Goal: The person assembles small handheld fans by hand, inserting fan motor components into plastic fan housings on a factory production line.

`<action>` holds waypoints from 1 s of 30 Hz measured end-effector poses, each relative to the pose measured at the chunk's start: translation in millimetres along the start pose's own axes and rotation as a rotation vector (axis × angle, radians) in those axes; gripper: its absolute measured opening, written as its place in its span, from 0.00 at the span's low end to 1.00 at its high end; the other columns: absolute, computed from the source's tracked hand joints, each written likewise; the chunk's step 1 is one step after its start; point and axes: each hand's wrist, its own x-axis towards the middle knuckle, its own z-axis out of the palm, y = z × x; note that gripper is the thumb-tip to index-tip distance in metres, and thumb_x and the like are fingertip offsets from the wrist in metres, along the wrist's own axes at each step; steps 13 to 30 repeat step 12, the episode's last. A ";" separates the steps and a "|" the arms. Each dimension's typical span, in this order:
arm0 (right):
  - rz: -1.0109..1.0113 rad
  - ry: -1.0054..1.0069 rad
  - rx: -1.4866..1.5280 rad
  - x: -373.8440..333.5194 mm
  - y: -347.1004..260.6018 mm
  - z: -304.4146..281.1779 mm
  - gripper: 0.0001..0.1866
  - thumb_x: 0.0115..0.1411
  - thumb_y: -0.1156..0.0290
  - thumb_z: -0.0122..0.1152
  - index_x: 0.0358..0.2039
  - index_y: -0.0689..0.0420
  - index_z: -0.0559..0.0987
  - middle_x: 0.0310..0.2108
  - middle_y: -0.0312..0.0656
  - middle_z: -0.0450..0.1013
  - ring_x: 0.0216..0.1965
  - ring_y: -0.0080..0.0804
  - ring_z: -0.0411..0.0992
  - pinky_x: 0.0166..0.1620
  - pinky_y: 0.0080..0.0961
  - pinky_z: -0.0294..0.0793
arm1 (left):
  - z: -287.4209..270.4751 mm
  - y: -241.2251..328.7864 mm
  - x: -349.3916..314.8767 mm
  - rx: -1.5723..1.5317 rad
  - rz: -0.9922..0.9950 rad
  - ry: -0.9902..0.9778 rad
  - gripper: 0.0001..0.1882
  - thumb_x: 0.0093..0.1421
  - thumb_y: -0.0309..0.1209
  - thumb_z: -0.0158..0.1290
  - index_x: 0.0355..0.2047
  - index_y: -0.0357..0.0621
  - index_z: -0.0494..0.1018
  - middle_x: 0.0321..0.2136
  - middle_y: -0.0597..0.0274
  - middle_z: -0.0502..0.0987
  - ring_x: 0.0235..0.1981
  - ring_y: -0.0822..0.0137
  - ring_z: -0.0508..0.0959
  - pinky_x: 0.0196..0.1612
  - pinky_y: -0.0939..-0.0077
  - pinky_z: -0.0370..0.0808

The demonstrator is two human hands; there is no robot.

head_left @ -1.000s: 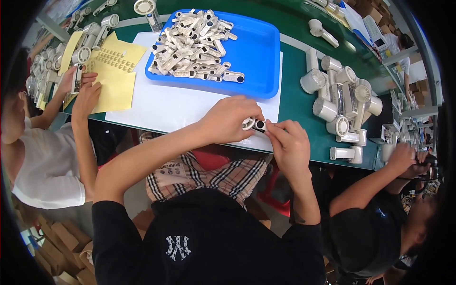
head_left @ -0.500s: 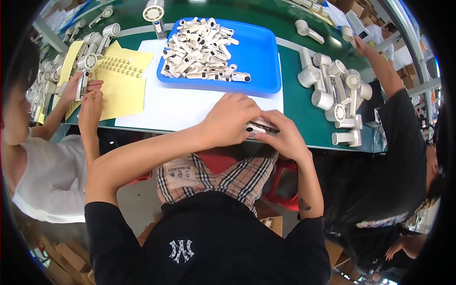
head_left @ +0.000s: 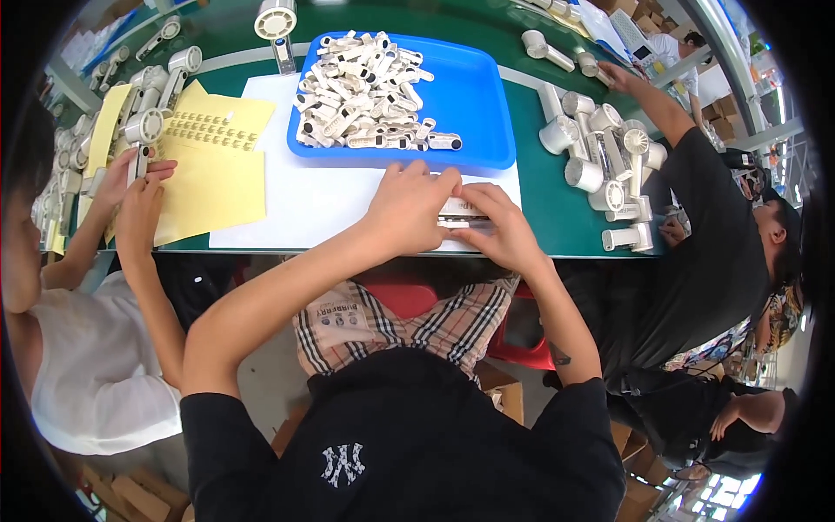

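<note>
Both my hands meet over the near edge of a white sheet on the bench. My left hand is closed on one end of a white handle casing. My right hand grips its other end, thumb below and fingers above. Fingers hide much of the casing; a dark gap runs along its middle. Just beyond my hands stands a blue tray, its left part heaped with small white handle parts, some bearing a black oval.
White handheld fans lie grouped on the right of the green bench. One fan stands behind the tray. To the left, a co-worker's hands hold a fan beside yellow sheets. Another co-worker's arm reaches in from the right.
My hands and the casing have risen slightly in the picture, over the sheet's edge, and the casing has turned, showing more white surface. The right co-worker's reaching hand has moved left with a fan.
</note>
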 end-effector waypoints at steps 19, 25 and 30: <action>-0.015 0.148 -0.002 -0.9 10.3 21.4 0.35 0.50 0.72 0.72 0.60 0.56 0.73 0.54 0.47 0.71 0.54 0.46 0.69 0.58 0.39 0.68 | -2.3 -1.3 2.6 0.017 -0.085 -0.066 0.23 0.43 0.28 0.64 0.42 0.47 0.71 0.30 0.59 0.81 0.40 0.54 0.78 0.37 0.55 0.68; -0.015 0.148 -0.002 -0.9 10.3 21.4 0.35 0.50 0.72 0.72 0.60 0.56 0.73 0.54 0.47 0.71 0.54 0.46 0.69 0.58 0.39 0.68 | -2.3 -1.3 2.6 0.017 -0.085 -0.066 0.23 0.43 0.28 0.64 0.42 0.47 0.71 0.30 0.59 0.81 0.40 0.54 0.78 0.37 0.55 0.68; -0.015 0.148 -0.002 -0.9 10.3 21.4 0.35 0.50 0.72 0.72 0.60 0.56 0.73 0.54 0.47 0.71 0.54 0.46 0.69 0.58 0.39 0.68 | -2.3 -1.3 2.6 0.017 -0.085 -0.066 0.23 0.43 0.28 0.64 0.42 0.47 0.71 0.30 0.59 0.81 0.40 0.54 0.78 0.37 0.55 0.68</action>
